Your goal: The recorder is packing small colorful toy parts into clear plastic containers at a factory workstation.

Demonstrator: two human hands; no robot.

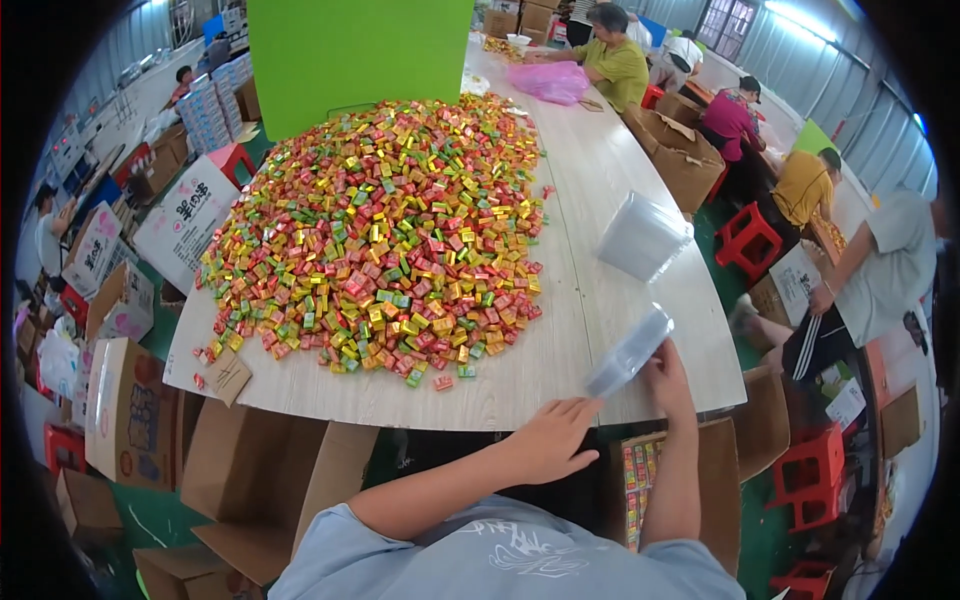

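My right hand (668, 378) holds a clear plastic container (630, 352) tilted over the near right edge of the pale wooden table (600, 190). My left hand (551, 438) rests flat on the table's front edge, fingers spread, holding nothing. A big heap of small wrapped candies (385, 230) in red, yellow, green and orange covers the table's left and middle, its closest pieces just left of my left hand. A stack of clear plastic containers (643, 236) lies on its side on the table beyond my right hand.
An open box with colourful packs (640, 485) sits under the table by my right arm. Cardboard boxes (130, 415) crowd the floor at left. Red stools (815, 470) and several seated people (880, 270) are at right. A green panel (355, 55) stands behind the heap; a pink bag (550, 82) lies far back.
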